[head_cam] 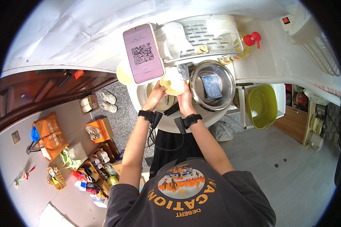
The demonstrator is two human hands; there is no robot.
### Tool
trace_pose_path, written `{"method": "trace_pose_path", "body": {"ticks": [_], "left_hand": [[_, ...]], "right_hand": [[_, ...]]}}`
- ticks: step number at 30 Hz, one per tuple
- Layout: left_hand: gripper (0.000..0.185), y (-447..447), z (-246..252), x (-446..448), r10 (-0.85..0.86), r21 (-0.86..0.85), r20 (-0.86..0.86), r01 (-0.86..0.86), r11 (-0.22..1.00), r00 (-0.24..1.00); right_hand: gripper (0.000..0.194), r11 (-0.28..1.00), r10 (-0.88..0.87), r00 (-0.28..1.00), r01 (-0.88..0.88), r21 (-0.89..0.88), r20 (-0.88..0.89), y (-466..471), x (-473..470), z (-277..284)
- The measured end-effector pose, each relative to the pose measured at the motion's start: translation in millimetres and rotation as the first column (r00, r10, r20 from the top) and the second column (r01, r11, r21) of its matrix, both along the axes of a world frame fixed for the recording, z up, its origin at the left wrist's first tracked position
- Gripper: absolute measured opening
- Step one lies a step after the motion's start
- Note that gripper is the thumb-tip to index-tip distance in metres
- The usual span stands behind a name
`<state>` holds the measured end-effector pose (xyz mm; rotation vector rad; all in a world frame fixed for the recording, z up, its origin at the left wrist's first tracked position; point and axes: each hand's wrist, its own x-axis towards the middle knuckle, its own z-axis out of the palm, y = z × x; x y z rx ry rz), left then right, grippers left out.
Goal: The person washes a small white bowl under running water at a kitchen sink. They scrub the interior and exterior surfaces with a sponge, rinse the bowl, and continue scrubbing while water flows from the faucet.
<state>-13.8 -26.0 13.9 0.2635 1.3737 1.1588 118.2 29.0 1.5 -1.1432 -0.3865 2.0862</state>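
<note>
My left hand (155, 96) and my right hand (185, 98) grip a pale yellow bowl (173, 86) from its two sides, over a sink-side round white basin or washbasin top (174, 120). Under the bowl lies another dish (164, 105), partly hidden by my hands, with dark chopsticks or similar sticks (172, 110) beside it. To the right a steel basin (197, 99) holds a blue scouring sponge (211, 86). A smartphone (143, 55) showing a printed code stands at the upper left of the bowl.
Behind the bowl is a slotted rack (200, 31) with a white cloth (221, 24). A bottle with a red pump (252, 39) stands at its right. A green bin (262, 106) hangs lower right. Shoes (108, 98) and boxes (103, 127) lie on the left.
</note>
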Motion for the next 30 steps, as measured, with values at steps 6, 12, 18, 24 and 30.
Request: {"method": "trace_pose_path", "body": {"ticks": [6, 12, 18, 24, 30], "left_hand": [[0.042, 0, -2, 3, 0.008, -0.014, -0.029, -0.008, 1.000, 1.000], [0.039, -1, 6, 7, 0.031, 0.043, -0.069, -0.028, 0.999, 0.997], [0.040, -2, 10, 7, 0.034, 0.050, -0.073, -0.030, 0.998, 0.997], [0.040, -4, 8, 9, 0.038, 0.063, -0.071, -0.033, 0.997, 0.997], [0.040, -4, 9, 9, 0.033, 0.039, -0.065, -0.031, 0.999, 0.997]], "right_hand": [[0.041, 0.998, -0.019, 1.000, 0.021, -0.060, 0.025, 1, 4, 2], [0.045, 0.997, -0.043, 0.999, 0.044, -0.063, 0.020, 0, 2, -1], [0.047, 0.997, -0.039, 0.998, 0.041, -0.058, 0.039, -1, 2, -3], [0.048, 0.998, -0.033, 0.999, 0.034, -0.053, 0.020, -1, 4, -6], [0.048, 0.998, -0.031, 0.999, 0.032, -0.052, 0.022, -1, 4, -5]]}}
